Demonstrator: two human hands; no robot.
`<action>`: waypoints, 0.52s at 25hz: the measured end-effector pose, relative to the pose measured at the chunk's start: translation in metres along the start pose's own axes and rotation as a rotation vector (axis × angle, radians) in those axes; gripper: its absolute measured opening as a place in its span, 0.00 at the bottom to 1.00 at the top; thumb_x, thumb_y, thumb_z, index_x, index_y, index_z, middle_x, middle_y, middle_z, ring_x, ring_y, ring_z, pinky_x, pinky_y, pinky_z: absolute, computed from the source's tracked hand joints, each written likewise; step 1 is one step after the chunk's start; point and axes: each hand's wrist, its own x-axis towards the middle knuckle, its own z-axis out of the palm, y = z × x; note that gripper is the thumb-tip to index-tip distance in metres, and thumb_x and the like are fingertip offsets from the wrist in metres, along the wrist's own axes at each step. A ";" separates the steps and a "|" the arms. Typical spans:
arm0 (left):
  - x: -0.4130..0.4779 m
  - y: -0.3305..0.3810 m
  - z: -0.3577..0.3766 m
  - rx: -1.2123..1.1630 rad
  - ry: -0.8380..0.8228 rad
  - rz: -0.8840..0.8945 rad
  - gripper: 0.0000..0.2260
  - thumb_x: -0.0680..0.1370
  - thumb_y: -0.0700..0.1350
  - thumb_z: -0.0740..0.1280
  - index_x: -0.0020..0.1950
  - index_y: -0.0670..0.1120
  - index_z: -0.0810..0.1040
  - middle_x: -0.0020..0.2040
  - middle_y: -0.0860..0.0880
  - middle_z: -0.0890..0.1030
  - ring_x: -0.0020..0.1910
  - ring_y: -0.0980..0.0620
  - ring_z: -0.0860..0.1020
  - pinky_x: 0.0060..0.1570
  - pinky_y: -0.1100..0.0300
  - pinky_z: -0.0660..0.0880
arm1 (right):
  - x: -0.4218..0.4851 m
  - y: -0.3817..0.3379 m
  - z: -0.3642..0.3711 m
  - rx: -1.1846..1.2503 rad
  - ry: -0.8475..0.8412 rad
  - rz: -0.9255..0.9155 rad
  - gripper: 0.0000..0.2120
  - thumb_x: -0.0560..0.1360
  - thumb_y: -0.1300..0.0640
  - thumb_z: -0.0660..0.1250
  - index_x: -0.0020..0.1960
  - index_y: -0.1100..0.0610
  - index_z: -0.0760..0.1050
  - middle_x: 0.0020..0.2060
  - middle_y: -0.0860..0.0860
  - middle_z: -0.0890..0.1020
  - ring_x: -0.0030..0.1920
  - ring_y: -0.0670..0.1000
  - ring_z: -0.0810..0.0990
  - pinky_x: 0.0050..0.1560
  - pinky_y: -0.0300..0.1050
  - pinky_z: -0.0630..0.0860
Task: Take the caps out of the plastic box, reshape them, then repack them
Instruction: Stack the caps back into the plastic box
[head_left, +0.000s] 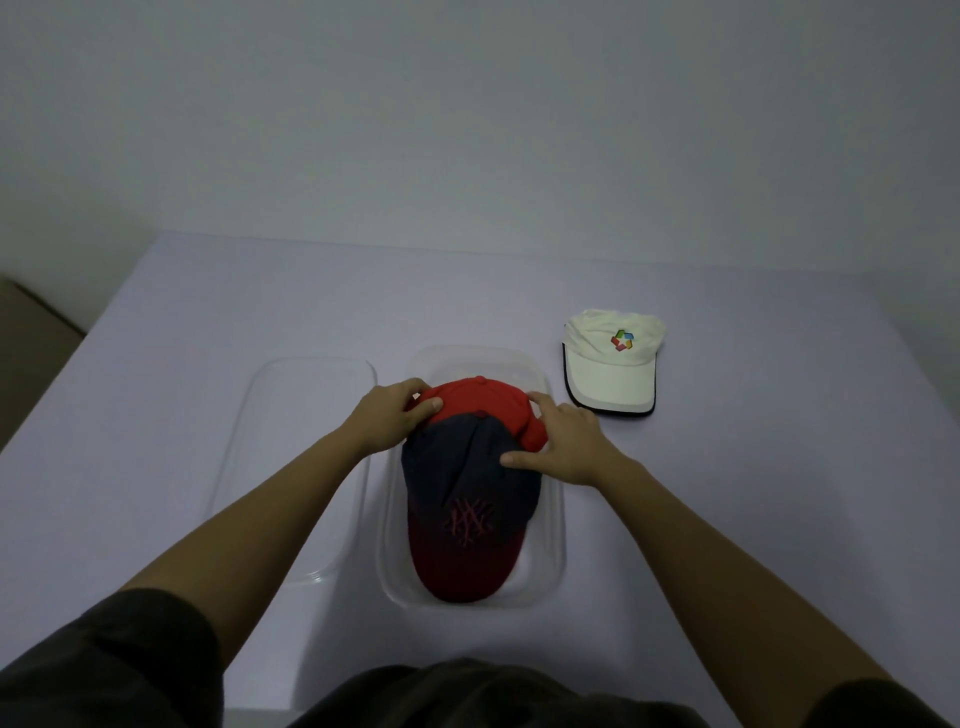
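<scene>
While the clear plastic box (550, 571) holds a navy cap (467, 483), left hand (392, 421) and right hand (563, 441) grip the red cap (478, 397).

My two arms enter from the lower corners, bare from hand to above the elbow. My left hand (387, 423) and right hand (569, 449) wear no gloves, rings or watch. Short dark grey sleeves (119, 660) cover my upper arms, loose and softly creased; the same dark fabric shows over my torso at the bottom centre.
</scene>
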 end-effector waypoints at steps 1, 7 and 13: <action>0.000 0.000 0.003 0.027 -0.011 -0.014 0.17 0.79 0.57 0.56 0.58 0.47 0.74 0.48 0.47 0.81 0.46 0.48 0.77 0.45 0.58 0.70 | 0.001 0.001 0.002 -0.004 -0.024 0.022 0.48 0.62 0.27 0.63 0.73 0.53 0.55 0.64 0.55 0.73 0.67 0.55 0.67 0.72 0.59 0.53; -0.019 -0.001 -0.002 -0.333 -0.238 0.039 0.32 0.75 0.65 0.56 0.73 0.49 0.60 0.67 0.51 0.70 0.63 0.53 0.69 0.64 0.57 0.66 | -0.004 0.011 0.007 0.042 -0.165 0.013 0.45 0.61 0.26 0.60 0.73 0.44 0.57 0.70 0.50 0.63 0.74 0.49 0.50 0.69 0.68 0.33; -0.023 -0.022 0.005 -0.081 -0.354 0.118 0.49 0.60 0.62 0.76 0.74 0.56 0.53 0.68 0.52 0.66 0.66 0.52 0.66 0.68 0.52 0.65 | -0.001 0.010 0.014 0.105 -0.132 0.054 0.55 0.54 0.34 0.74 0.74 0.44 0.51 0.73 0.52 0.57 0.75 0.52 0.47 0.69 0.69 0.32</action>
